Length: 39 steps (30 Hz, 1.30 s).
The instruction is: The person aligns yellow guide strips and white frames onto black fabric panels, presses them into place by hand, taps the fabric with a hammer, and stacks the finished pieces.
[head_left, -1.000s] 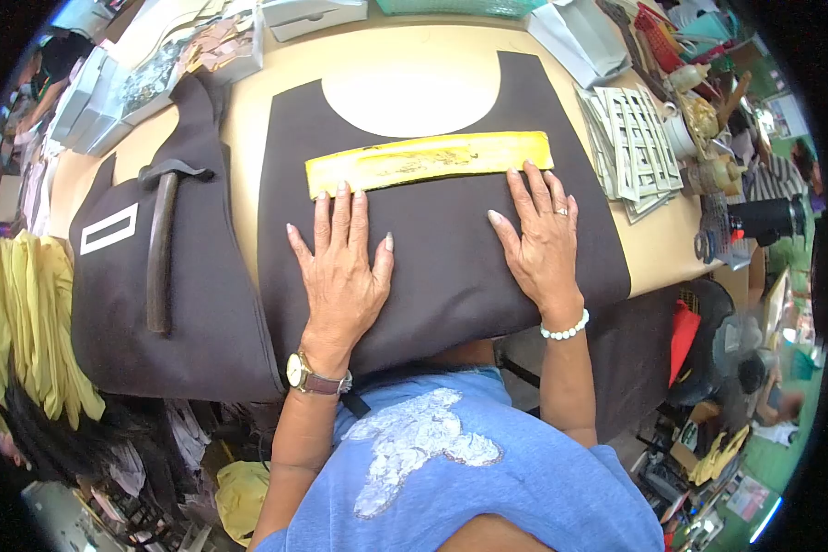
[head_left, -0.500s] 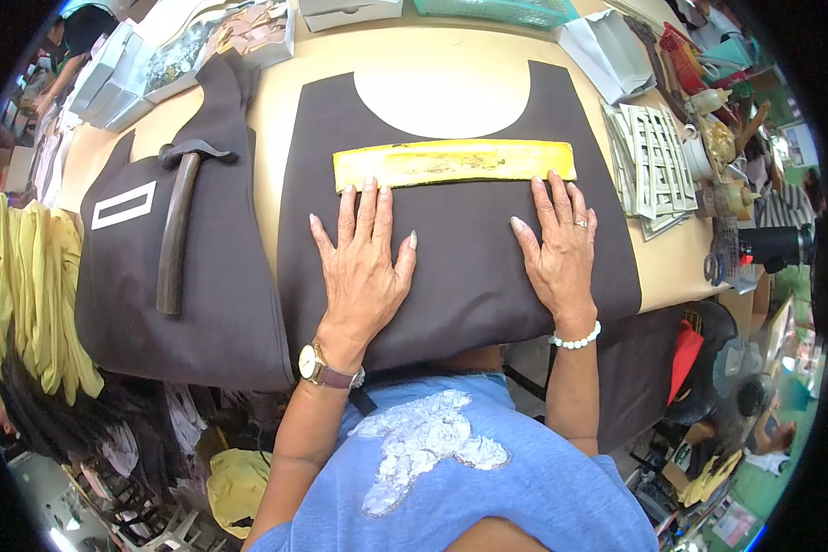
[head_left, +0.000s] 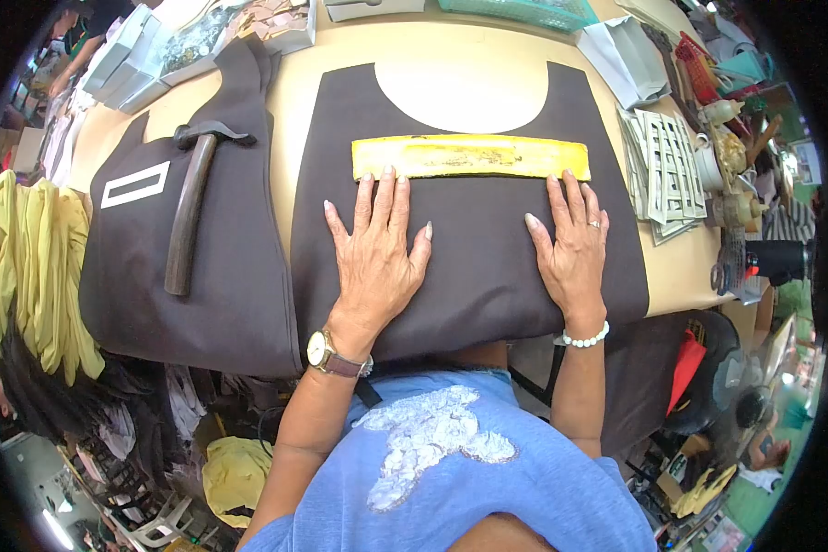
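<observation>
Along the left side of the scene, yellow fabric [head_left: 32, 267] hangs in loose vertical folds. Immediately to its right, a dark cut panel [head_left: 235, 276] lies on the table [head_left: 414, 41], its near end curving down at the table's near edge. On this panel, at left, a white rectangular frame [head_left: 135, 196] lies flat and slightly tilted. Right of the frame, a hammer [head_left: 193, 212] rests with its head far and its handle pointing near. Beyond the panel, at the far left, white boxes [head_left: 124, 64] stand on the table.

At centre, a wide dark panel [head_left: 488, 248] with a curved cutout in its far edge is spread on the table. A yellow strip [head_left: 469, 156] lies across it, left to right, just on the near side of the cutout. The left hand [head_left: 377, 262], with a wristwatch [head_left: 318, 349] at the wrist, is laid palm down with fingers spread; its fingertips touch the near edge of the strip toward the left end. The right hand [head_left: 572, 258], with a beaded bracelet [head_left: 586, 337], is placed likewise toward the right end. The hands are well apart; neither grips anything.

Right of the wide panel, pale lattice-cut sheets [head_left: 679, 170] are stacked on the table. Beyond them stands an open white box [head_left: 626, 64].
</observation>
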Tool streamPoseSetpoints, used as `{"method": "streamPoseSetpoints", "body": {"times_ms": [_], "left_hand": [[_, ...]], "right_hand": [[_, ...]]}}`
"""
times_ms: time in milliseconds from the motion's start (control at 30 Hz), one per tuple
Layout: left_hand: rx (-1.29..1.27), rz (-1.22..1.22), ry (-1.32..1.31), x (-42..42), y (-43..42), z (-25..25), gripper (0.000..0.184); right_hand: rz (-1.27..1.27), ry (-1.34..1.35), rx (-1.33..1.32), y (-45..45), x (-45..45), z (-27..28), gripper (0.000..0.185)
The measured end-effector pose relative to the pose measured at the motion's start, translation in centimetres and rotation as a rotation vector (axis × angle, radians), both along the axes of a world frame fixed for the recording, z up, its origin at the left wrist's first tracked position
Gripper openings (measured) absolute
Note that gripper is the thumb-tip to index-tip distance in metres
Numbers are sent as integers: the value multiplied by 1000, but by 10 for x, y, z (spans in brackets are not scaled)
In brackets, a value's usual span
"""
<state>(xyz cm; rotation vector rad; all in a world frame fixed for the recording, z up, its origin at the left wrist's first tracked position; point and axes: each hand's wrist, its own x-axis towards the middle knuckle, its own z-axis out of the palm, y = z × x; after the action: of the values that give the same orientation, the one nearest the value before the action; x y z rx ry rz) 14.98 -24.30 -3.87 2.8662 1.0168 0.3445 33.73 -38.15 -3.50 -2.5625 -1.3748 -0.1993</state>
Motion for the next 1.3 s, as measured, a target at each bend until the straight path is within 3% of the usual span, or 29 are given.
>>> {"method": "streamPoseSetpoints", "body": {"times_ms": [367,500,1300], "left_hand": [[83,12,102,20,-3,22,56],[179,32,21,22,-7,4,53],[132,28,-100,21,-5,0,56]], "right_hand": [[-9,21,15,-1,0,0,55],[-13,4,23,-2,0,-3,57],[8,-4,7,0,1,-2,55]]}}
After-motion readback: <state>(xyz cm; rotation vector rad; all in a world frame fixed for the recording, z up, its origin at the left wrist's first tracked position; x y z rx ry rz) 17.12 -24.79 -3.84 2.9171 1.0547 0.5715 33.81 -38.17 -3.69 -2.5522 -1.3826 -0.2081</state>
